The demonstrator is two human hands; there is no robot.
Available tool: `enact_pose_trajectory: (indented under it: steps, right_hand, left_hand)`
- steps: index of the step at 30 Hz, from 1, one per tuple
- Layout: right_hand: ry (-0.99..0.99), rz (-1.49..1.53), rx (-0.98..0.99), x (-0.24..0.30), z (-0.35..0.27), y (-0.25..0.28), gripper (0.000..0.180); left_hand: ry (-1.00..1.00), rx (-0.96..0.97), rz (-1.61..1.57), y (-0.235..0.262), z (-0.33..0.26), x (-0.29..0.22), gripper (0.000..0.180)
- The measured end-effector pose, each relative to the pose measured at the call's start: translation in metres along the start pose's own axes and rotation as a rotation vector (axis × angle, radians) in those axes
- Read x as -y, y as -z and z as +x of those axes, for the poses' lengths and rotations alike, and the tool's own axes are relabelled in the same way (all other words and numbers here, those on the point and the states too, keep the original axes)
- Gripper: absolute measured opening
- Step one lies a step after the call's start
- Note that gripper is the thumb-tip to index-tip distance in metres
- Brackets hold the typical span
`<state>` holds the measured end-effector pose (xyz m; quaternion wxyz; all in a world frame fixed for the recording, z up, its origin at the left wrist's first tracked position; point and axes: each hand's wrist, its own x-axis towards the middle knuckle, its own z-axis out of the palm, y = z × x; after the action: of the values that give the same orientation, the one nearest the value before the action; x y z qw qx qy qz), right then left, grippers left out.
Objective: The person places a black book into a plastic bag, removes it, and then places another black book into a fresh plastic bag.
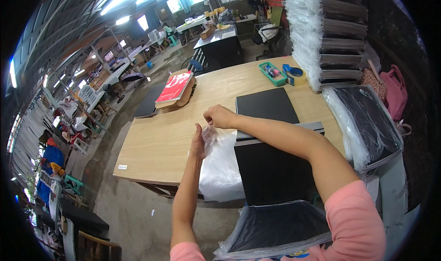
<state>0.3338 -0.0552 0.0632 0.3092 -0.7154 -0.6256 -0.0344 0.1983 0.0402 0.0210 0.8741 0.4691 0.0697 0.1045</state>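
Clear plastic bag [221, 162] — top edge pinched by both hands' fingers [209, 119] — hangs below them.

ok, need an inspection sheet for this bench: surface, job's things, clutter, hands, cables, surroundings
Surface: wooden table, light top, mostly bare on the left side.
Job's things: clear plastic bag hanging over the near edge; black boards stacked beside it.
Clutter: red book on a brown holder, green tray, tape roll, bagged boards at right, pink bag.
Hands: left hand and right hand both pinch the bag's top edge.
Cables: nothing seen.
Surroundings: open workshop, other tables behind, concrete floor.
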Motion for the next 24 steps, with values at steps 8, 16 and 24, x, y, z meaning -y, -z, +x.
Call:
enact_pose_trajectory:
  steps: [8,16,24]
  right_hand:
    - [0.117,1.023,1.438,0.100,-0.002,0.018,0.031]
    - [0.632,1.366,0.713,0.112,-0.158,0.129,0.029]
    - [0.656,1.615,0.991,0.099,-0.278,0.057,0.046]
  left_hand:
    - [0.153,0.664,0.751,0.059,-0.098,-0.108,0.049]
    - [-0.283,0.298,0.127,0.003,-0.195,-0.056,0.043]
    - [-0.058,0.545,-0.053,-0.067,-0.187,0.021,0.038]
